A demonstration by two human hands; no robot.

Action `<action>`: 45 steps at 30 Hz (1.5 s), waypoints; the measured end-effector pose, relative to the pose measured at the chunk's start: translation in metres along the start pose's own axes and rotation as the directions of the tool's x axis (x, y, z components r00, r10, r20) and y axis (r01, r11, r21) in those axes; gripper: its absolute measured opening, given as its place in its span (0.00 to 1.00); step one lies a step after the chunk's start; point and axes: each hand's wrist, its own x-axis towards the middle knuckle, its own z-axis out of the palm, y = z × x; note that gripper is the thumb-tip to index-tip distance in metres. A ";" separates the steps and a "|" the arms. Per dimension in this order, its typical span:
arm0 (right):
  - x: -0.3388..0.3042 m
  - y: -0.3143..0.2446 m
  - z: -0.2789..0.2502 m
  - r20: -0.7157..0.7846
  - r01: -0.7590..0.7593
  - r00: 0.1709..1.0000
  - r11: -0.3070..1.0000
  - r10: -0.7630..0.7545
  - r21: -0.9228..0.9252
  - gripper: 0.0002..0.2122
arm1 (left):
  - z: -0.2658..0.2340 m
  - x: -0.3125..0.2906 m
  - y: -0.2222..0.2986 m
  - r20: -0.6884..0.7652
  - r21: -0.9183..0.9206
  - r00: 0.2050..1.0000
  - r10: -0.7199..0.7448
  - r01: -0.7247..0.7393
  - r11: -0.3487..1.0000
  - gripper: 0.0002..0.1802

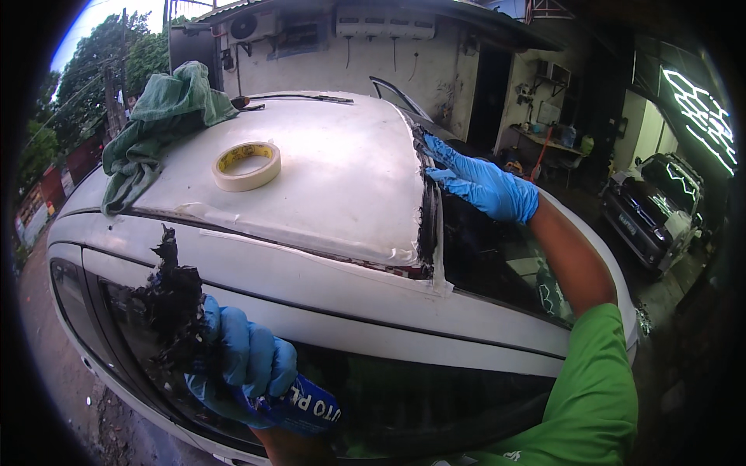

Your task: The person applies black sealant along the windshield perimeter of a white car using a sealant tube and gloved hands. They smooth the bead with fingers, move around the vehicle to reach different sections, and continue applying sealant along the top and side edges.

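My left hand (252, 357), in a blue glove, is wrapped round a blue printed packet (299, 405). A ragged, sticky-looking black mass (175, 311) sticks out of the upper end of the grip; whether it belongs to the packet is hidden by my fingers. My right hand (486, 185), also gloved in blue, stretches its fingers over the front edge of the white car roof (334, 167). Its fingertips touch a smeared black sealant strip (429, 210) between roof and windshield. Pale masking tape (440, 268) borders that strip.
A masking tape roll (247, 166) lies on the roof, with a green cloth (167, 116) behind it to the left. The windshield (497, 252) lies under my right forearm. At the right stands another car (657, 210); a cluttered table (548, 140) is farther back.
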 end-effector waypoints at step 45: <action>-0.059 -0.093 0.021 0.201 0.413 0.885 0.907 -0.421 0.083 0.41 | 0.003 0.001 -0.003 -0.036 -0.017 0.999 0.025 -0.026 1.000 0.13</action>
